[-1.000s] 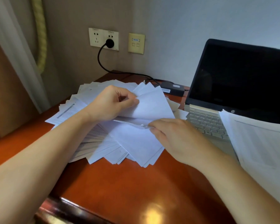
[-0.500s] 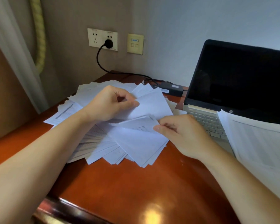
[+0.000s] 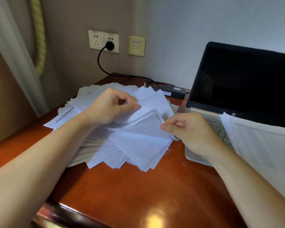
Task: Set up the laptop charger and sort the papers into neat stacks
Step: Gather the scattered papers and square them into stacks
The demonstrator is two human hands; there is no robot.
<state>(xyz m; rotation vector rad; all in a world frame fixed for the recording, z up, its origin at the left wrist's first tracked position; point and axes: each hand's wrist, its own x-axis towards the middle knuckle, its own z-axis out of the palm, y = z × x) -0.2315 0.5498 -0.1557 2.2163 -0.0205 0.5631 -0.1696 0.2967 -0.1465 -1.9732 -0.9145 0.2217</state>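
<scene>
A messy fan of white papers [image 3: 135, 145] covers the left half of the red-brown desk [image 3: 138, 191]. My left hand [image 3: 109, 107] pinches a few raised sheets [image 3: 156, 104] between thumb and fingers. My right hand [image 3: 186, 130] pinches the right edge of a single printed sheet [image 3: 146, 124] and lifts it off the pile. The black charger brick [image 3: 173, 92] lies behind the papers, its cable running to a plug [image 3: 109, 45] in the wall socket. An open laptop [image 3: 242, 83] with a dark screen stands at the right.
A second stack of printed papers [image 3: 262, 145] lies over the laptop's right side and keyboard. A curtain [image 3: 15, 55] with a yellow rope hangs at the left. The desk's front edge [image 3: 59, 211] is close to me.
My right hand has peeled one sheet up from the pile and drawn it to the right. My left hand keeps its hold on the raised sheets.
</scene>
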